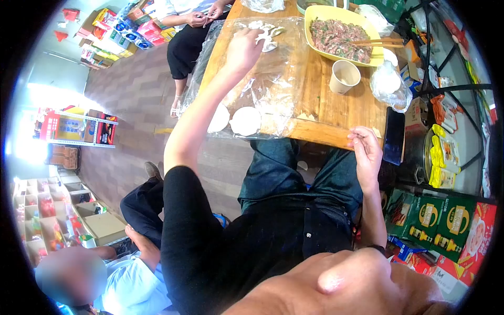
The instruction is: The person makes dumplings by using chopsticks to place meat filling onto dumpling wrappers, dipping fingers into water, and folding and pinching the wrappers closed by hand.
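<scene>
My left hand [244,51] reaches over the clear plastic sheet [281,68] on the wooden table, its bent fingers drawn together at a group of white dumplings [269,38]. What its fingertips hold, if anything, is hidden. Round white wrappers [245,121] lie on the sheet near the front edge. My right hand [366,149] is beside the table's front right corner, fingers curled towards the thumb, with nothing visible in them. A yellow bowl [310,37] of minced filling [336,38] stands at the back right, with wooden chopsticks [380,43] across its rim.
Near the bowl are a paper cup [344,76] and a plastic bag with white contents [389,85]. A dark phone [394,135] lies right of my right hand. Another person's hands [203,17] are past the table's left side; another person [134,283] sits lower left.
</scene>
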Action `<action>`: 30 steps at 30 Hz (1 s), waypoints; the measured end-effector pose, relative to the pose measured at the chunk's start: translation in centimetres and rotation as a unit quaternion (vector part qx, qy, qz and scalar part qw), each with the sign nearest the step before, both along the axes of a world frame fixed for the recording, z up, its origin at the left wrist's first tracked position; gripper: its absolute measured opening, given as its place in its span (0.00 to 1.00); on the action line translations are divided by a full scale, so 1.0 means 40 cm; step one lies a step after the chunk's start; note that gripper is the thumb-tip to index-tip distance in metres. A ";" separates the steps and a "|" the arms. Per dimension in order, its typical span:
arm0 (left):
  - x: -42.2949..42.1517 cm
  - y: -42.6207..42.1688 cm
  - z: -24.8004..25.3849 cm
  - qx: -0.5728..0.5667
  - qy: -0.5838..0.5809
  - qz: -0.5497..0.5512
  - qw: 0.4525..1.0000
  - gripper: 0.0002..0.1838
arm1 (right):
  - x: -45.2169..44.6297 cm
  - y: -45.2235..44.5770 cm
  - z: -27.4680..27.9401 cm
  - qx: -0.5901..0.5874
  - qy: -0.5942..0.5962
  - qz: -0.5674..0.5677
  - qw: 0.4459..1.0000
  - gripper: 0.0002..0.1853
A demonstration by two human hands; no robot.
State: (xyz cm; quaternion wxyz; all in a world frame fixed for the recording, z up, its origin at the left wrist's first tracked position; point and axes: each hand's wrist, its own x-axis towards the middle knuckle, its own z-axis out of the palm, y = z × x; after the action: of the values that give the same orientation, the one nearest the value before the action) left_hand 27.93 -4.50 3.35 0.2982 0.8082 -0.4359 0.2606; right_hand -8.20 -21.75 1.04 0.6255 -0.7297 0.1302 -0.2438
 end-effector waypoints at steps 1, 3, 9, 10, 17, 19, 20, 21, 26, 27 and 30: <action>-0.041 0.039 0.024 -0.029 0.037 -0.002 0.999 0.09 | 0.004 -0.005 -0.001 0.004 0.001 -0.004 1.000 0.09; -0.153 0.126 0.053 -0.044 0.085 0.005 0.995 0.07 | 0.015 -0.016 -0.011 -0.009 -0.008 -0.012 1.000 0.09; -0.583 0.311 -0.090 0.001 0.231 -0.190 0.954 0.11 | 0.059 -0.041 -0.061 -0.205 -0.046 -0.085 0.974 0.09; -0.641 0.311 -0.099 -0.002 0.257 -0.209 0.943 0.11 | 0.063 -0.041 -0.067 -0.286 -0.058 -0.103 0.951 0.10; -0.722 0.200 -0.168 -0.068 0.426 -0.265 0.863 0.08 | 0.095 -0.053 -0.114 -0.291 -0.025 -0.140 0.946 0.15; -0.735 0.155 -0.193 -0.098 0.459 -0.297 0.831 0.08 | 0.098 -0.041 -0.093 -0.306 -0.010 -0.158 0.939 0.16; -0.745 0.137 -0.200 -0.097 0.481 -0.315 0.813 0.07 | 0.097 -0.051 -0.108 -0.315 -0.010 -0.154 0.936 0.16; -0.755 0.121 -0.214 -0.087 0.485 -0.334 0.803 0.07 | 0.098 -0.062 -0.124 -0.323 -0.011 -0.148 0.935 0.16; -0.834 0.071 -0.316 -0.060 0.552 -0.397 0.731 0.08 | 0.103 -0.061 -0.139 -0.314 -0.018 -0.192 0.929 0.16; -0.844 0.067 -0.333 -0.050 0.555 -0.403 0.726 0.08 | 0.102 -0.062 -0.142 -0.318 -0.020 -0.198 0.927 0.16; -0.859 0.067 -0.349 -0.020 0.560 -0.415 0.716 0.09 | 0.109 -0.052 -0.129 -0.334 -0.030 -0.228 0.914 0.16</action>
State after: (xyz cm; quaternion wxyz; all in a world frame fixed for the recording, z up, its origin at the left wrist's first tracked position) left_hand -6.44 -1.84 -10.61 0.5824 0.5380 -0.4754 -0.3813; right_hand -3.83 -23.82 -4.11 0.2770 -0.8387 0.1849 -0.4309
